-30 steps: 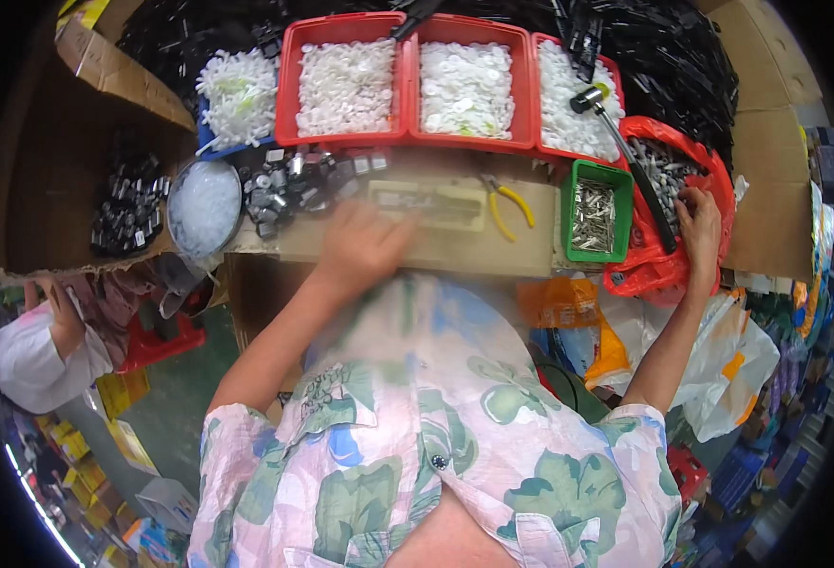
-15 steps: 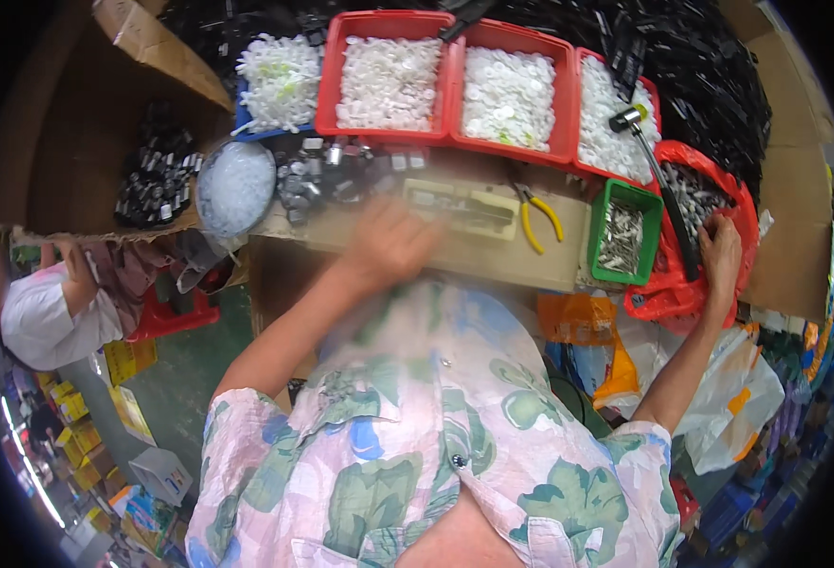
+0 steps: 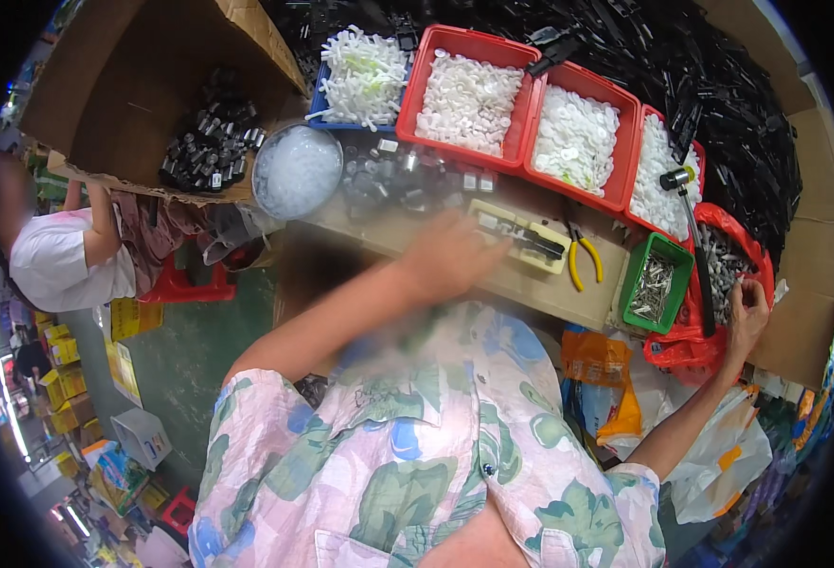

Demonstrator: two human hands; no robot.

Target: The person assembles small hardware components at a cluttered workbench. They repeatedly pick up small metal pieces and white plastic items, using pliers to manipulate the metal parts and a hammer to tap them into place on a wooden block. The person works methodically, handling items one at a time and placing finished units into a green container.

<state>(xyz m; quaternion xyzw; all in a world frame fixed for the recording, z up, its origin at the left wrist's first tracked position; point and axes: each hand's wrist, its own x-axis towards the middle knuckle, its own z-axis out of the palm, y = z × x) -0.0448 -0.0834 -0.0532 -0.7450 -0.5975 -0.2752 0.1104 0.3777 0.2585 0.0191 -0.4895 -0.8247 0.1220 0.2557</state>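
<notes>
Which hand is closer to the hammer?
Right. The right hand is just right of the hammer, at the red bag; the left hand, blurred, is well left of the hammer, beside the cream tray.

Left hand blurred, its grip unclear.

The counter carries three red trays, one blue tray, one green tray, one round bowl, one red bag, one hammer, one pair of pliers and one cream block; the white pieces are too many to count.
</notes>
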